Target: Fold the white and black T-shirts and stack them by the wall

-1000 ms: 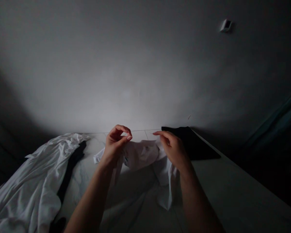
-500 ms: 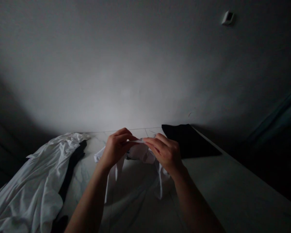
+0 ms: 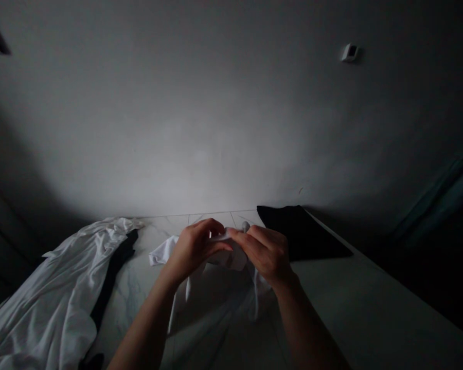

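Note:
A white garment (image 3: 237, 257) hangs from both my hands, just above the table, its loose ends drooping at either side. Between the thumb and fingers of my left hand (image 3: 195, 246) lies part of its upper edge, in a loose hold with the thumb a little apart. My right hand (image 3: 264, 252) pinches the same edge close by, fingertips pressed together. Most of the garment behind the hands is hidden, and its exact kind is hard to tell in the dim light.
Rumpled white clothes (image 3: 69, 272) cover the table's left side, with a dark cloth (image 3: 113, 272) along them. A folded black cloth (image 3: 301, 234) lies at the back right. Behind the marbled table (image 3: 332, 303) rises a grey wall (image 3: 216, 113) with a small white device (image 3: 349, 53).
My left thumb has spread from the fingers, and the left hand's hold has loosened. The right hand keeps its pinch. The view has tilted slightly upward, bringing a frame corner in at upper left.

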Demonstrator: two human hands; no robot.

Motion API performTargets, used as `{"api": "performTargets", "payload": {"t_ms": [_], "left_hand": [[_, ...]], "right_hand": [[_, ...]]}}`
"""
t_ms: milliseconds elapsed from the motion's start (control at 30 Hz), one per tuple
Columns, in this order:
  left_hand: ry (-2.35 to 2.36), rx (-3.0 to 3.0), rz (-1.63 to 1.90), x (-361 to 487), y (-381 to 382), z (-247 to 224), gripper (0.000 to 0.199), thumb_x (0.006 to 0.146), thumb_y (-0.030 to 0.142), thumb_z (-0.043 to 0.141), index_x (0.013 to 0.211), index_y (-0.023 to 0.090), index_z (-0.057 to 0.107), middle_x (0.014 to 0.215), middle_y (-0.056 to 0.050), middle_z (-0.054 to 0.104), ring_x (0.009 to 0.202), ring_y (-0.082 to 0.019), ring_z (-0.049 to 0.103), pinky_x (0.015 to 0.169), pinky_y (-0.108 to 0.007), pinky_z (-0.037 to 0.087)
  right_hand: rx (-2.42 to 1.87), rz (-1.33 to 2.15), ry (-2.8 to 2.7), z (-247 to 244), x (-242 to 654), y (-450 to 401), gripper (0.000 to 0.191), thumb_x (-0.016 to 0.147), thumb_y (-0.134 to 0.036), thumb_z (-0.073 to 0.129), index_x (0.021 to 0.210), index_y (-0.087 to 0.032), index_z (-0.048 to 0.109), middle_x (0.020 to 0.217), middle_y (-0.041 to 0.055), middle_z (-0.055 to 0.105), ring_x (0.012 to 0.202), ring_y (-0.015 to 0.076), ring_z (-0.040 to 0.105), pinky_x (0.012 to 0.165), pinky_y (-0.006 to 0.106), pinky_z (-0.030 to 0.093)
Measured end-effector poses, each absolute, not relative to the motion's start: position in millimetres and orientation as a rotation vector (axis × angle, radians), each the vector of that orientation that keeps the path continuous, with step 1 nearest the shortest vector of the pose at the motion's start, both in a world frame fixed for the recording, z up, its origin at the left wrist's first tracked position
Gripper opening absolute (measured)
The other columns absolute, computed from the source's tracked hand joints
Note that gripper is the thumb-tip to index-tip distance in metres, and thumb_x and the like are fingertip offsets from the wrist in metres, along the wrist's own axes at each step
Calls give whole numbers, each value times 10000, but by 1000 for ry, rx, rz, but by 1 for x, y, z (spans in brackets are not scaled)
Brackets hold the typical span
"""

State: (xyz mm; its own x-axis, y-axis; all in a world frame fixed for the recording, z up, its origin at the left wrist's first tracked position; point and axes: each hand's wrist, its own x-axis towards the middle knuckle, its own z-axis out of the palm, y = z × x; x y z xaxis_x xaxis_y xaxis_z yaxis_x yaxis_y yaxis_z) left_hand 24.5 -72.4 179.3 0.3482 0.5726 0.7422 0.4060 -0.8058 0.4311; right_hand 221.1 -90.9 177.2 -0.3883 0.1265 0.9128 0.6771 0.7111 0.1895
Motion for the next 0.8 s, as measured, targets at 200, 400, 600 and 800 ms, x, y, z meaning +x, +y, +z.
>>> {"api": "performTargets", "payload": {"t_ms": [200,400,600,800], "left_hand": [[756,2607,1751,23,-69,175,164,940,250,608,826,178,701,650,15,605,548,-73,558,503,-171,399],[612,2561,1712,21,-66,174,108,915,204,638,847,180,718,656,11,611,559,-70,572,505,-164,403],[759,2208,1285,15,-66,178,190,804,333,759,832,156,696,693,-9,658,598,-96,574,537,-192,453],[719,2093,1113,12,-69,182,236,818,382,735,854,154,688,726,-40,706,635,-125,630,567,-219,499]], "right_hand": [[-681,-245,-1946,180,226,-90,194,961,-314,621,1122,-230,692,791,11,671,634,113,599,559,230,480],[-729,20,-2057,176,229,-83,148,954,-294,617,1021,-216,723,840,24,693,701,124,641,613,224,502],[-732,-376,-2061,173,229,-83,190,988,-209,549,933,-210,731,691,-11,601,562,87,525,530,220,386],[-725,-522,-2006,176,227,-88,244,1003,-183,510,917,-193,739,631,-13,565,528,94,503,506,243,375]]}}
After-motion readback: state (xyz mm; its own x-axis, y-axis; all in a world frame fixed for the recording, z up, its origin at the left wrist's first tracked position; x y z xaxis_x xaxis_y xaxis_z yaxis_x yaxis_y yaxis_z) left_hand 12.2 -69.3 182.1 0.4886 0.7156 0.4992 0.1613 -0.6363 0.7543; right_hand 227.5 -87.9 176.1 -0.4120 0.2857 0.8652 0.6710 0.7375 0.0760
